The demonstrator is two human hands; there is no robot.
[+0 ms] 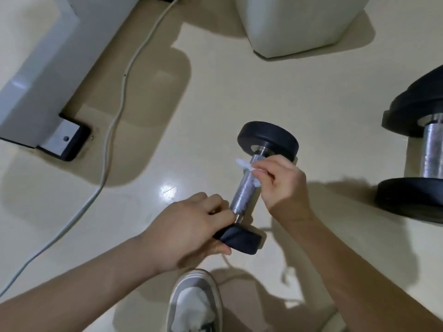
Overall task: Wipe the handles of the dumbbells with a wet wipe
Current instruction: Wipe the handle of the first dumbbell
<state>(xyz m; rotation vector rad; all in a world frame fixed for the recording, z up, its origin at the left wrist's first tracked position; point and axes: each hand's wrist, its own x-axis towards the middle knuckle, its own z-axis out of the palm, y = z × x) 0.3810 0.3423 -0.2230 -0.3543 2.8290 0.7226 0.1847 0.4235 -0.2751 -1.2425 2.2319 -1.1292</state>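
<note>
Fingers [262, 169] of the right hand [284, 185] pinch the wet wipe [243, 164] against the upper part of the knurled handle [248, 184], as far as I can read it on my screen. I see the left hand [191, 226] gripping the near black head [239, 238], fingers curled round it. The small dumbbell [242, 196] sits tilted over the middle of the floor [239, 87]. A larger dumbbell [431, 152] lies toward the floor's right side, well apart.
</note>
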